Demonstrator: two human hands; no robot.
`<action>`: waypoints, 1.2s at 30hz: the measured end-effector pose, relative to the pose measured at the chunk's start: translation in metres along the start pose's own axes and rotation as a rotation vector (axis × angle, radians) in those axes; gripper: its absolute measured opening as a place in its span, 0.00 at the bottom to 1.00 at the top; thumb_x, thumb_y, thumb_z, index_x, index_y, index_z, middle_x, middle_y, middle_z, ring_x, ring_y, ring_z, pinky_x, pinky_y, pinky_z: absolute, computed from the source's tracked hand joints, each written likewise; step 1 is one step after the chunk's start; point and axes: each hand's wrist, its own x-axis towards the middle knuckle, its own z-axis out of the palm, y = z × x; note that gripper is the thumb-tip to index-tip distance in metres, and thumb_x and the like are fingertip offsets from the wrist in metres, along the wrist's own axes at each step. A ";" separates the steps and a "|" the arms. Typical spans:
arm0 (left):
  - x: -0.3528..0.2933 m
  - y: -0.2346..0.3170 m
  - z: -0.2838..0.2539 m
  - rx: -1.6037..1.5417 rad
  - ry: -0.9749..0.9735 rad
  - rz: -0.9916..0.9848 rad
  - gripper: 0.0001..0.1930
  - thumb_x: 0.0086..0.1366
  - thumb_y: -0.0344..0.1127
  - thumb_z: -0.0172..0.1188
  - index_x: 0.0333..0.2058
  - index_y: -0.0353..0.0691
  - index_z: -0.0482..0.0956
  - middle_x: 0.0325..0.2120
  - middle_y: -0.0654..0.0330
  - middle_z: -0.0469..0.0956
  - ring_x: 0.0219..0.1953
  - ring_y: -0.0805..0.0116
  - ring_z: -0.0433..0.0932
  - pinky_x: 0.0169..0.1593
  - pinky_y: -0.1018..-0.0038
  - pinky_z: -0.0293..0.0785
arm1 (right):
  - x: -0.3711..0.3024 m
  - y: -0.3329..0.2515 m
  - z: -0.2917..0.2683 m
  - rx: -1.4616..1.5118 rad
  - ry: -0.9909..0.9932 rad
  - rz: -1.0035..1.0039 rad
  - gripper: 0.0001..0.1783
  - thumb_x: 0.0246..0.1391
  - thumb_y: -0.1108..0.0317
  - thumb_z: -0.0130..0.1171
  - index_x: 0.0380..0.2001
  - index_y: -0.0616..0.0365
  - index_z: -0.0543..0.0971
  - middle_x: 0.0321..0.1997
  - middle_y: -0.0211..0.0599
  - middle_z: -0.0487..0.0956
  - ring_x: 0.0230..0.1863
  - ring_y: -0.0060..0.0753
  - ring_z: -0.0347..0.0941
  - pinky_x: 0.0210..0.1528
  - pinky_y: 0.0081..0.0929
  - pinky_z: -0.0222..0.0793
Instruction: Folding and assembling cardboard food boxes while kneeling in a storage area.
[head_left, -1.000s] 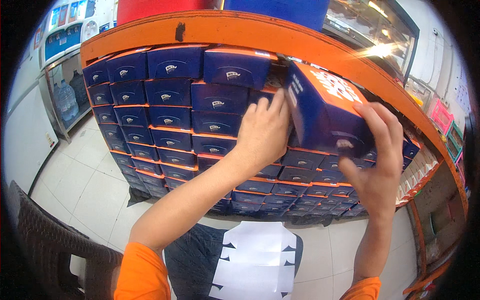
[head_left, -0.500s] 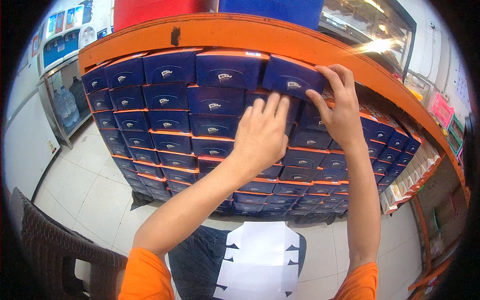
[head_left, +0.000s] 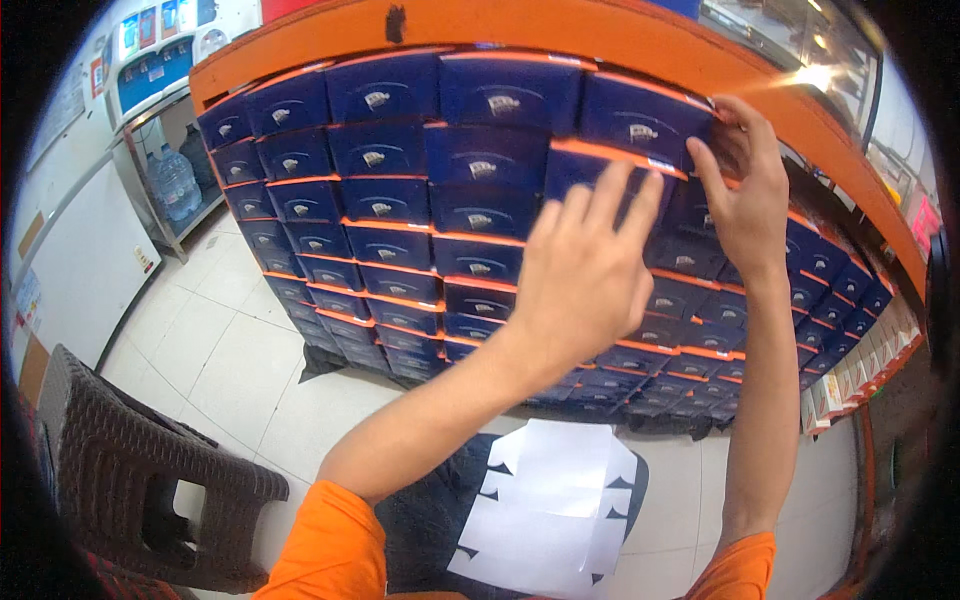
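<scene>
A wall of dark blue cardboard boxes with orange edges is stacked under an orange tabletop. My right hand (head_left: 745, 185) is at the right end of a top-row box (head_left: 640, 115), thumb and fingers apart and touching its edge. My left hand (head_left: 590, 275) has its fingers spread, their tips against the front of the box (head_left: 575, 172) just below; the hand is slightly blurred and hides part of the stack. On my lap lies a flat white die-cut cardboard sheet (head_left: 550, 510) with notched sides.
The orange tabletop edge (head_left: 500, 25) runs just above the boxes. A dark woven-pattern plastic stool (head_left: 160, 480) stands at the lower left on the tiled floor (head_left: 235, 360). Water bottles (head_left: 175, 185) sit on a metal stand at the left, and white cartons (head_left: 865, 375) line the right.
The top-row box has gone from tilted to more level under the tabletop. My right hand has loosened on its corner, and my left hand has moved across to the lower box. The view has shifted.
</scene>
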 end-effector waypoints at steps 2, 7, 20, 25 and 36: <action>0.001 -0.004 0.007 0.073 0.025 0.040 0.32 0.45 0.33 0.61 0.53 0.30 0.71 0.50 0.50 0.69 0.38 0.58 0.70 0.40 0.66 0.67 | -0.002 0.004 0.001 -0.011 0.005 -0.006 0.23 0.55 0.74 0.61 0.53 0.62 0.69 0.47 0.41 0.74 0.51 0.32 0.74 0.52 0.26 0.72; 0.000 -0.011 0.022 0.116 0.032 0.057 0.31 0.44 0.31 0.61 0.52 0.32 0.73 0.52 0.53 0.70 0.37 0.60 0.71 0.39 0.66 0.66 | -0.006 0.014 -0.004 0.182 -0.012 0.096 0.21 0.58 0.75 0.57 0.54 0.62 0.67 0.47 0.39 0.72 0.50 0.27 0.74 0.52 0.20 0.71; -0.095 -0.012 0.001 -0.193 -0.222 -0.218 0.27 0.53 0.32 0.60 0.53 0.33 0.71 0.50 0.48 0.71 0.43 0.51 0.74 0.45 0.62 0.71 | -0.107 0.000 -0.066 0.225 0.105 0.363 0.17 0.59 0.77 0.53 0.52 0.66 0.69 0.48 0.42 0.76 0.52 0.31 0.74 0.56 0.29 0.68; -0.312 0.014 -0.013 -0.196 -1.206 -0.860 0.33 0.63 0.47 0.55 0.55 0.22 0.64 0.46 0.31 0.72 0.49 0.36 0.73 0.53 0.54 0.70 | -0.343 -0.084 -0.116 0.089 -0.720 1.604 0.31 0.55 0.60 0.61 0.57 0.68 0.66 0.50 0.49 0.75 0.49 0.37 0.73 0.53 0.37 0.68; -0.324 0.090 -0.009 -1.155 -0.997 -1.227 0.17 0.63 0.30 0.60 0.50 0.30 0.72 0.39 0.54 0.80 0.40 0.70 0.77 0.46 0.72 0.73 | -0.431 -0.173 -0.227 0.387 -0.276 1.920 0.19 0.54 0.74 0.57 0.51 0.64 0.74 0.42 0.32 0.78 0.39 0.22 0.72 0.41 0.22 0.70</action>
